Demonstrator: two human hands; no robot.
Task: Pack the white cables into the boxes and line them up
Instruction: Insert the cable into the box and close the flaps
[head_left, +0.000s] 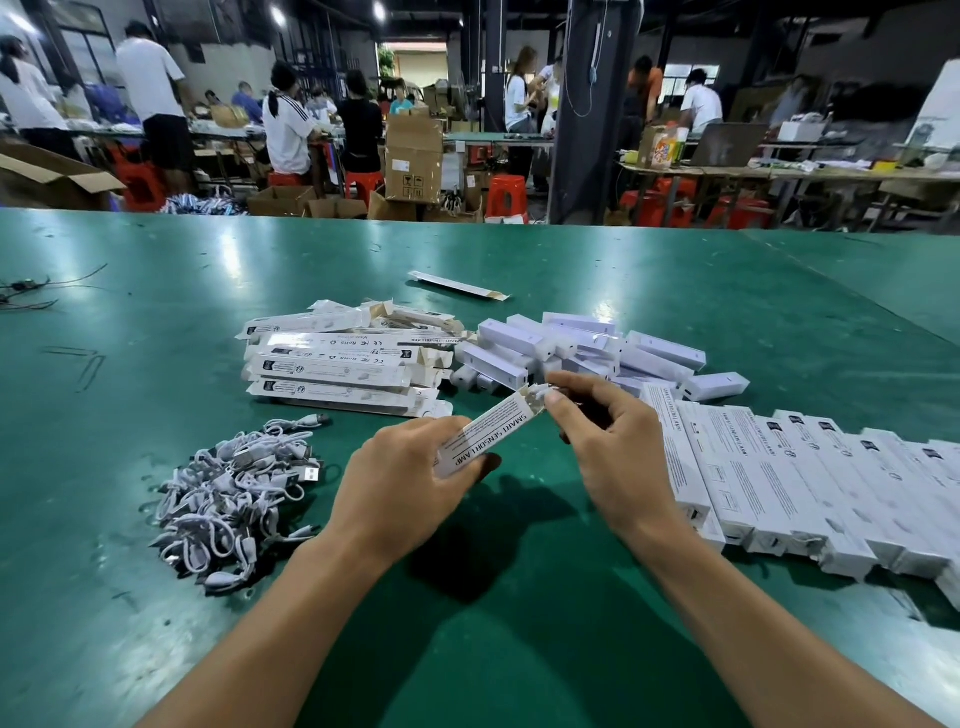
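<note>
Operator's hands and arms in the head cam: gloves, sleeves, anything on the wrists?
Nothing worn. Left hand and right hand are bare: no gloves, rings, watch or wristbands. No sleeve shows anywhere down to the frame's bottom edge, and there are no markings or tape.

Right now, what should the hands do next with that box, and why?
Probably push the white cable end fully into the box: the left hand holds the box, its far end is open, and the right hand pinches the white bit sticking out there.
</note>
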